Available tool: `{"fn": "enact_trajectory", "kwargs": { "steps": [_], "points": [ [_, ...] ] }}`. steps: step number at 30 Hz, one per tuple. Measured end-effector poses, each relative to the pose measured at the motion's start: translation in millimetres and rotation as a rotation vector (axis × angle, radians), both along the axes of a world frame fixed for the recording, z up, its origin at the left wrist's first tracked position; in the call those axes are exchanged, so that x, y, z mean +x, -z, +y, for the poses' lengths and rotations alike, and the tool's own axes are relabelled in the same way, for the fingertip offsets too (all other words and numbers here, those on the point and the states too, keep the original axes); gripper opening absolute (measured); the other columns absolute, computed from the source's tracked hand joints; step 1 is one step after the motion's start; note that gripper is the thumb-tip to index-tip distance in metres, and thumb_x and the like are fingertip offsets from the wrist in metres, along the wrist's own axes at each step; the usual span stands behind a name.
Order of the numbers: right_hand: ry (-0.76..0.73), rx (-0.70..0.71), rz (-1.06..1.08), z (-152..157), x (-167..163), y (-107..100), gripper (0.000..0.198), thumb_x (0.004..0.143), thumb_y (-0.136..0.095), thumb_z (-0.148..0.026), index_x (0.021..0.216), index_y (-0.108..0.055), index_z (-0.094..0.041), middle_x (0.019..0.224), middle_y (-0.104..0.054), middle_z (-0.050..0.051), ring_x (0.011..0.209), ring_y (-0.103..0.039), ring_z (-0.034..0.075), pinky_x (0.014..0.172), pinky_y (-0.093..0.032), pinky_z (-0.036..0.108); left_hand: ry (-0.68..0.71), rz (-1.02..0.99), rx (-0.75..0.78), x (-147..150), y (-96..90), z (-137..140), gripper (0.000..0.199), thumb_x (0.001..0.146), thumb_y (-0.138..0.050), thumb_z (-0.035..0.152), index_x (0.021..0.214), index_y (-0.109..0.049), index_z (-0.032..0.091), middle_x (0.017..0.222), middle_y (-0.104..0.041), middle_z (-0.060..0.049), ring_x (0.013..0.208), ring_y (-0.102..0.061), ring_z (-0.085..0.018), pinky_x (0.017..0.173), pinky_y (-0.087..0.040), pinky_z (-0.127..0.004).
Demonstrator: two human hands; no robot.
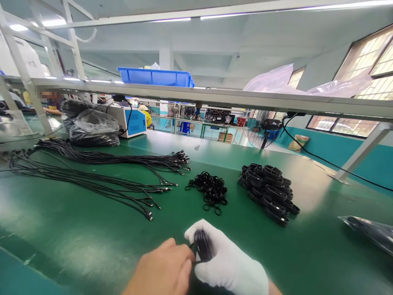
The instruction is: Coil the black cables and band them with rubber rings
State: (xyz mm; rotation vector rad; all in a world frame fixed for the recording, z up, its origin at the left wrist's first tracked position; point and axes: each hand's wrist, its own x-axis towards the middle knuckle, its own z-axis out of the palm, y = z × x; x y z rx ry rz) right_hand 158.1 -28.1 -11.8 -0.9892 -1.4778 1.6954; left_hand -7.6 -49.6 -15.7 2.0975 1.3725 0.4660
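Observation:
In a white glove, my right hand [229,262] grips a coiled black cable [203,245] between thumb and fingers, just above the green tabletop. My bare left hand [164,266] is closed at the coil's left side, with a short strand of the same cable running into its fingers. Beyond the hands lies a pile of small black rings [211,186]. Long straight black cables [123,157] with metal plugs stretch across the left of the table. To the right, several coiled cables [268,190] are stacked in a heap.
A clear plastic bag of dark items [368,231] lies at the right edge. At the back left stand a stuffed bag [93,127] and a blue-and-white machine [135,121]. An overhead shelf [215,97] carries a blue tray [155,77]. Other people are in the background.

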Motion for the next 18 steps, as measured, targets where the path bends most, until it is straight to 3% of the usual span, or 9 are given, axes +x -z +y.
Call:
{"fn": "enact_trajectory", "kwargs": {
  "steps": [3, 7, 10, 13, 18],
  "points": [
    [-0.125, -0.154, 0.246, -2, 3, 8, 0.053, 0.050, -0.072, -0.014, 0.094, -0.043, -0.022, 0.071, -0.056, -0.005, 0.048, -0.045, 0.005, 0.045, -0.031, 0.019, -0.001, -0.113, -0.200, -6, -1.9, 15, 0.029, 0.085, -0.042, 0.029, 0.067, -0.063, 0.023, 0.071, -0.066, 0.000, 0.068, -0.057, -0.019, 0.064, -0.037, -0.027],
    [-0.209, -0.187, 0.517, 4, 0, 27, 0.055, 0.055, -0.077, -0.030, 0.091, -0.036, -0.022, 0.051, -0.056, -0.005, 0.033, -0.041, 0.006, 0.036, -0.025, 0.016, -0.055, -0.497, -0.283, -8, -8.6, 24, 0.007, 0.077, -0.053, 0.022, 0.074, -0.058, 0.019, 0.071, -0.063, 0.002, 0.067, -0.053, -0.014, 0.061, -0.037, -0.023],
    [-0.272, -0.189, 0.565, 7, -2, 34, 0.054, 0.058, -0.076, -0.029, 0.094, -0.035, -0.023, 0.048, -0.057, -0.005, 0.033, -0.041, 0.006, 0.035, -0.026, 0.014, -0.130, -0.744, -0.286, 2, -7.6, 22, 0.006, 0.074, -0.060, 0.023, 0.075, -0.056, 0.017, 0.072, -0.062, 0.001, 0.070, -0.054, -0.014, 0.066, -0.040, -0.024],
    [-0.237, -0.158, 0.540, 6, -3, 35, 0.056, 0.058, -0.077, -0.030, 0.095, -0.035, -0.023, 0.049, -0.058, -0.004, 0.033, -0.041, 0.006, 0.035, -0.027, 0.013, -0.165, -0.882, -0.372, 14, 0.6, 23, 0.013, 0.070, -0.065, 0.022, 0.072, -0.053, 0.018, 0.067, -0.061, 0.001, 0.065, -0.053, -0.013, 0.063, -0.041, -0.024],
    [-0.213, -0.215, 0.507, 6, -1, 35, 0.058, 0.059, -0.074, -0.028, 0.103, -0.038, -0.021, 0.052, -0.060, -0.003, 0.035, -0.044, 0.006, 0.036, -0.028, 0.014, -0.215, -0.912, -0.382, 15, 5.7, 25, 0.016, 0.068, -0.065, 0.019, 0.074, -0.050, 0.019, 0.065, -0.058, 0.004, 0.062, -0.052, -0.012, 0.061, -0.041, -0.024]
  ]
}}
